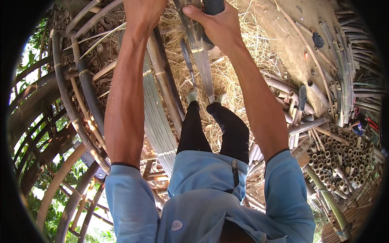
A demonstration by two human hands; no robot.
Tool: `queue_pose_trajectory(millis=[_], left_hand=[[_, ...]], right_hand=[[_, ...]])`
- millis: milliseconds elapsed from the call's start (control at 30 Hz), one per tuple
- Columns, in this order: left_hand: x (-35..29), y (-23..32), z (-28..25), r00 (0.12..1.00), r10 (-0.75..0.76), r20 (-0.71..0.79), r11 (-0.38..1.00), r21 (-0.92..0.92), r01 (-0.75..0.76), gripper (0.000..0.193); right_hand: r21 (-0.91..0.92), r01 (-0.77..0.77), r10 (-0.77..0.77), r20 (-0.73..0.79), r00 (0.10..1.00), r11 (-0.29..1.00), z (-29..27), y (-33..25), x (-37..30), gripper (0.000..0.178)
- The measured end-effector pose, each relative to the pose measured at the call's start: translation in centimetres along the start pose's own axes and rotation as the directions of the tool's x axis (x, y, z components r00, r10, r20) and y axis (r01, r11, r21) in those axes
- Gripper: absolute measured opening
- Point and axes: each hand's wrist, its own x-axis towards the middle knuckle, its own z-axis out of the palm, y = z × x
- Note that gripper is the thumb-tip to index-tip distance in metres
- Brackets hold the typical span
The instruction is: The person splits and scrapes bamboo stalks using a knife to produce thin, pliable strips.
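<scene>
Head view: a bamboo pole [199, 52] runs from the feet up between both arms, already partly split into strips, by the look of it; more remains. Right hand [216, 24] is closed around a dark handle [213, 6] beside the pole's top. Left hand [142, 10] is cut off; its grip cannot be told.

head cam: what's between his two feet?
In the head view, the bundle of split bamboo strips runs down from the right hand and ends between the left shoe and right shoe, over straw.
</scene>
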Motion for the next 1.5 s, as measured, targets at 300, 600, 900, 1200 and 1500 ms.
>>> queue_pose_trajectory(millis=[300,600,900,1200,1500], left_hand=[[-1.8,-1.2,-4.1,0.986,-0.128,-0.107,0.912,-0.403,0.075,0.039],[-7.9,-1.0,-24.8,0.755,-0.179,-0.631,0.984,-0.094,0.154,0.042],[-3.4,2.2,-6.8,0.995,-0.090,0.038,0.995,0.050,0.088,0.038],[-7.1,5.0,-2.5,0.963,-0.162,0.213,0.987,0.050,0.155,0.025],[-9.7,10.7,-5.4,0.990,-0.114,-0.086,0.954,0.268,0.133,0.014]], right_hand=[[0.076,0.113,-0.115,0.012,0.993,0.991,-1.6,1.2,-0.3,0.030],[-0.065,0.057,-0.071,-0.234,0.970,0.996,-13.7,1.0,0.7,0.022],[-0.219,-0.082,0.082,-0.009,0.997,0.972,-4.0,-1.6,-3.4,0.056],[-0.159,-0.060,0.079,0.115,0.990,0.985,-2.4,-2.8,-5.8,0.067],[-0.462,0.010,0.204,0.410,0.889,0.887,-4.2,2.6,-10.4,0.073]])
